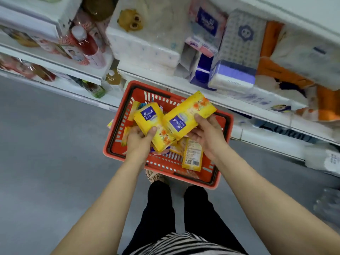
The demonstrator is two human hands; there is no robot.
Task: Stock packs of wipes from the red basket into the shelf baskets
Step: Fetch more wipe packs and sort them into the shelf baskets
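- Closest to us are our striped top and dark trousers, standing on the grey floor.
- Our left hand holds one yellow pack of wipes, thumb curled over its front.
- Our right hand holds a second yellow pack, fingers wrapped round its lower end. The two packs touch in the middle.
- Both packs are lifted just above the red basket, which sits on the floor by the foot of the shelves.
- More packs lie in the basket; one back-side pack leans near its right wall.
- We think this is the picking-up step. Next we need to raise both packs to the shelf baskets and drop them in.
- We cannot see any shelf baskets here. The shelf goods are blurry: tissue packs and red bottles. How many packs are left is hard to count.
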